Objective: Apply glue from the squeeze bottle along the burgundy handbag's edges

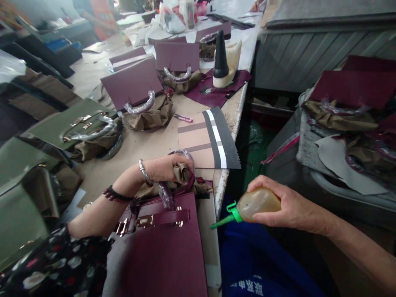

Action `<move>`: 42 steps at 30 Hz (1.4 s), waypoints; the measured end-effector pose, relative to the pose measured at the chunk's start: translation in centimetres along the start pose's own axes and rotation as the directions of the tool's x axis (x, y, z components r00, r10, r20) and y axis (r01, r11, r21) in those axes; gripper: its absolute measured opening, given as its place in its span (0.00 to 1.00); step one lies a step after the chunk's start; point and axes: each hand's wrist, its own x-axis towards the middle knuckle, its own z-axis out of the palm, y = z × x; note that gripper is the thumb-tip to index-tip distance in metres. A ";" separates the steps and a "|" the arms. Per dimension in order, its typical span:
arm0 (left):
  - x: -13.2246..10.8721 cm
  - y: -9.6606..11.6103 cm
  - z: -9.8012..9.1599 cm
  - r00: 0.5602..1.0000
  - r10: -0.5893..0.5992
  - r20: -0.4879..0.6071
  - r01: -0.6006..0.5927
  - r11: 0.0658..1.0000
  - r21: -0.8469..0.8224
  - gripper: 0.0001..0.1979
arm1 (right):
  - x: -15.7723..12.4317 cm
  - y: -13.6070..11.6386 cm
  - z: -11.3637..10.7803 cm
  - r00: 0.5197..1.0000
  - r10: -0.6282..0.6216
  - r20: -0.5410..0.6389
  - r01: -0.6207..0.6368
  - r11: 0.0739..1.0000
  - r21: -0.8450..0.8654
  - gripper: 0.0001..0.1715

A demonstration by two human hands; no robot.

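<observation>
My left hand [167, 168] is closed on the brown paper stuffing [182, 175] and plastic-wrapped handle at the top of a burgundy handbag [167, 243]. The bag lies flat at the table's near edge, its strap and gold clasp [148, 220] facing up. My right hand [283, 206] is off the table to the right, wrapped round a squeeze bottle [256, 203] of amber glue. Its green nozzle [224, 220] points left towards the bag.
More burgundy handbags [133, 82] and olive green handbags [71, 123] lie along the table. A striped leather sample [213, 138] sits by the table edge [238, 119], a black cone on a cream block [222, 57] farther back. Bags are piled at right [346, 111]. Another person stands far behind.
</observation>
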 end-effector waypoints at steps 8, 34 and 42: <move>-0.6 1.2 0.1 0.997 0.061 -0.048 -0.058 0.997 0.056 0.10 | 0.5 -1.1 -0.8 0.946 -0.113 -0.302 0.092 0.992 -0.084 0.24; -2.2 3.6 0.2 0.997 -0.008 -0.071 0.018 0.990 0.139 0.12 | -1.6 -1.4 0.3 0.984 -0.122 -0.128 0.112 0.990 -0.083 0.23; -4.7 6.4 -1.6 0.988 -0.005 -0.152 0.043 0.968 0.248 0.09 | -1.9 -0.5 2.3 0.998 -0.059 -0.023 0.060 0.998 0.015 0.21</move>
